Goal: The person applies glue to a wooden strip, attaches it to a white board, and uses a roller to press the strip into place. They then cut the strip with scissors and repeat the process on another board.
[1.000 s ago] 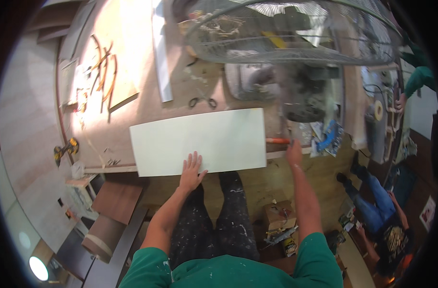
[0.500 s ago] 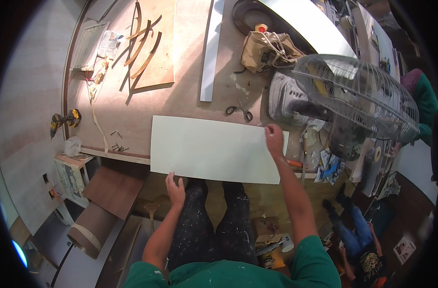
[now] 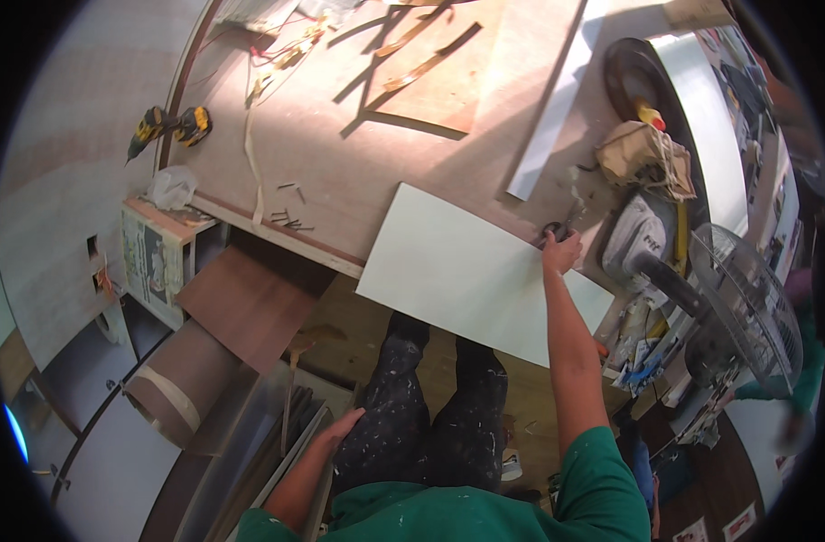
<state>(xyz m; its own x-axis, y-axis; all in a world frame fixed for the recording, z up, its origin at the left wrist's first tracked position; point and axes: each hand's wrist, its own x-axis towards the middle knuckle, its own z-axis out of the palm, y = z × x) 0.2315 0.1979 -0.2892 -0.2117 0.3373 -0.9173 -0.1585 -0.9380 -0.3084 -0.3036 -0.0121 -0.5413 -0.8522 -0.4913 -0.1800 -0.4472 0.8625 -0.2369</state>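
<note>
With right hand [image 3: 561,253] at dark scissors [image 3: 551,230] (gripping or only touching, cannot tell). With left hand [image 3: 344,424] beside dark trousers [image 3: 385,434], finger spread unclear. From right hand: at 9 o'clock, white panel [image 3: 466,271] overhanging table [image 3: 331,203]; at 12, pale strip [image 3: 564,99]; at 10, yellow-black drill [image 3: 194,126].

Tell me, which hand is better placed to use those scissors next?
Probably the right hand: it's at the scissors, while the left hand is down beside the dark trousers.
</note>
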